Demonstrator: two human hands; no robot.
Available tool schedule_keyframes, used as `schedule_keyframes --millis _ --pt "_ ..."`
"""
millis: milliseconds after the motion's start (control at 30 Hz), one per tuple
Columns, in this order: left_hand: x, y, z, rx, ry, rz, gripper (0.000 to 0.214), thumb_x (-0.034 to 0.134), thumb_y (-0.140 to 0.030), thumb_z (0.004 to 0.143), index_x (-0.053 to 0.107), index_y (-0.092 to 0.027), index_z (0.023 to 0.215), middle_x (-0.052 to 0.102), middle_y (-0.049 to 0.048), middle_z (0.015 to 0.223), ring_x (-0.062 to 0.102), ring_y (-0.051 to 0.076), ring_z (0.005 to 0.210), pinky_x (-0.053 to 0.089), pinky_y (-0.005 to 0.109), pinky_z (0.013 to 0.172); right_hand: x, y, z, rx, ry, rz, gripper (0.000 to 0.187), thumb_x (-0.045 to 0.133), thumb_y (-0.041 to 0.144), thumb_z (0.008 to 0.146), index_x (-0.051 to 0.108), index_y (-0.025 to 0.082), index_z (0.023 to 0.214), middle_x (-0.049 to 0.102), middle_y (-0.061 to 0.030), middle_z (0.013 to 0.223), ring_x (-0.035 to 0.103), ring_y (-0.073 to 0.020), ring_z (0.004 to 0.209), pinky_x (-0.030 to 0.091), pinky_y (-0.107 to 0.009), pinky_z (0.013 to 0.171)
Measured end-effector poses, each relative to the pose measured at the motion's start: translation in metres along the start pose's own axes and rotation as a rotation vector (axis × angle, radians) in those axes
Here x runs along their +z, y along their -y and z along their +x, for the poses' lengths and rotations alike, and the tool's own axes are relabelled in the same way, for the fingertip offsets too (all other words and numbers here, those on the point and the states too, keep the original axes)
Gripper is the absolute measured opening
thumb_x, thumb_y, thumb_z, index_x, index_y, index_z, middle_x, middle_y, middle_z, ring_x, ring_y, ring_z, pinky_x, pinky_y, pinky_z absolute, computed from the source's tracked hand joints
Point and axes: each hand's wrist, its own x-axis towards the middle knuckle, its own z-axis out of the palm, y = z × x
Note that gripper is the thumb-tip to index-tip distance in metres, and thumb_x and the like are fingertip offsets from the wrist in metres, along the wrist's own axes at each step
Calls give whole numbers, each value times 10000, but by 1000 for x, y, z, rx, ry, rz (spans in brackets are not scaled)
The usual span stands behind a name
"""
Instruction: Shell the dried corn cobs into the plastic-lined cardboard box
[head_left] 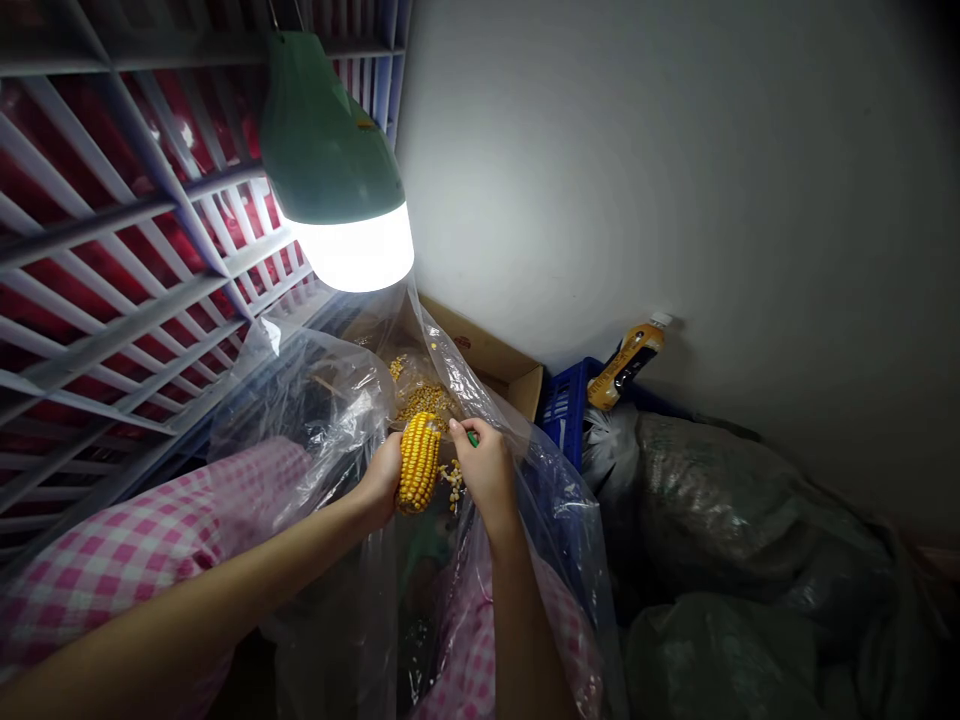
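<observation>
Yellow dried corn cob (418,462) stands almost upright in the middle of the view, inside the mouth of a large transparent plastic bag (322,400). The left hand (382,478) has its grip closed around the side of the cob and hides part of it. The right hand (484,468) is just beside the cob, with its grip curled nearly shut. A small green object (472,438) shows at this hand, but I cannot tell what it is, or if this hand also holds the cob.

Loose yellow corn kernels (424,402) lie in the bag behind the cob, and a few more are just beside it, near the right hand. Below the cob the inside of the bag is dark and hard to make out. Pink-and-white checked cloth (127,570) lies under both arms.

Behind the cob is a brown cardboard box (487,350), partly covered by the plastic. To the right of the cob are a blue plastic crate (566,412), an orange-labelled bottle (626,365) leaning on a white wall (600,170), and bulging grey-green sacks (735,510). Above the cob hangs a glowing green-and-white lamp (337,170), and to its left stands a white lattice rack (112,250).
</observation>
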Motion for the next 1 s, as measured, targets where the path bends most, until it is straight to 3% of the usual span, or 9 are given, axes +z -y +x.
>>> schedule_keyframes --millis 133,233,433,633,833,1000 --pt "2 1 -6 23 86 39 224 420 -324 775 569 -164 827 626 25 585 582 174 464 484 291 460 7 -5 8 40 77 274 409 474 533 749 604 146 711 583 0 627 496 -116 581 338 -195 520" --pt "2 -1 -11 -10 119 83 263 434 -360 774 579 -165 875 624 28 574 577 176 460 468 283 441 11 -5 10 -6 119 325 461 427 557 769 591 137 670 555 4 604 469 -103 569 321 -188 505" --pt "2 -7 -13 24 120 104 255 427 -372 777 578 -174 834 625 31 570 582 180 481 463 279 439 18 2 2 -143 -124 112 423 368 482 847 540 161 633 534 11 574 420 -94 541 278 -205 525" --pt "0 -5 -12 55 142 100 255 434 -370 769 585 -168 803 635 30 591 585 182 495 470 287 459 22 5 0 -102 -233 140 434 345 453 864 557 159 626 571 -11 590 444 -101 538 295 -211 534" --pt "3 -6 -16 60 178 107 251 428 -347 766 598 -163 794 645 38 599 584 189 482 472 303 471 13 0 9 19 -150 337 472 350 494 832 628 139 694 598 -30 613 483 -119 566 360 -211 546" --pt "3 -5 -13 162 131 104 251 450 -337 761 610 -162 846 668 32 672 617 192 595 472 273 522 2 -1 11 35 -189 361 488 331 492 832 652 128 778 589 -25 622 519 -123 598 378 -208 562"
